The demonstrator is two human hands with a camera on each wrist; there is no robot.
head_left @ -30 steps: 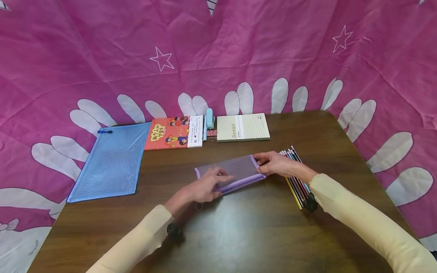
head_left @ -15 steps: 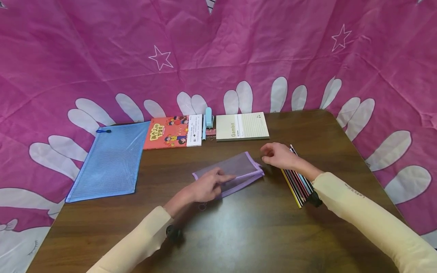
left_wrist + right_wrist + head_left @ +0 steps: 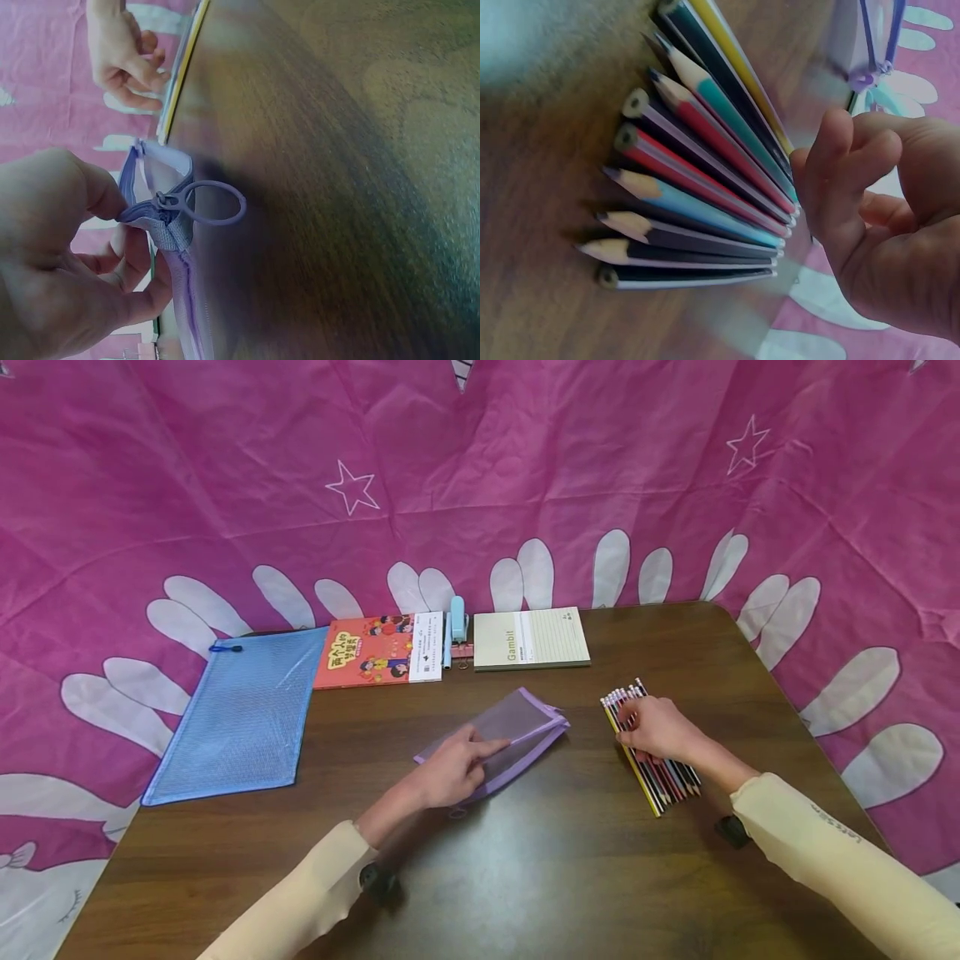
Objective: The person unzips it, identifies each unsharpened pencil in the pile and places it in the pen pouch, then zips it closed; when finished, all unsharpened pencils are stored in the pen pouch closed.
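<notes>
My left hand [image 3: 453, 768] pinches the near end of a purple mesh zip pouch [image 3: 510, 717], its index finger stretched along the top. In the left wrist view the thumb and fingers hold it beside a zipper ring pull [image 3: 242, 207]. At the far end, the pouch's mouth gapes. A fan of pencils [image 3: 660, 785] lies on the table to the right, some with sharpened tips and some with flat ends. Over their eraser ends hovers my right hand [image 3: 663, 728], fingers loosely bent; the right wrist view shows nothing gripped in it.
A blue mesh zip bag [image 3: 240, 718] lies at the left of the wooden table [image 3: 525, 885]. Along the back are a red book [image 3: 367, 652], a light blue stapler [image 3: 458, 620] and a notebook [image 3: 532, 639]. Pink cloth [image 3: 480, 485] hangs behind.
My right hand has let go of the pouch's far end and moved right, over the pencils. The pouch's mouth has spread and its far end has swung slightly. The left hand keeps its hold.
</notes>
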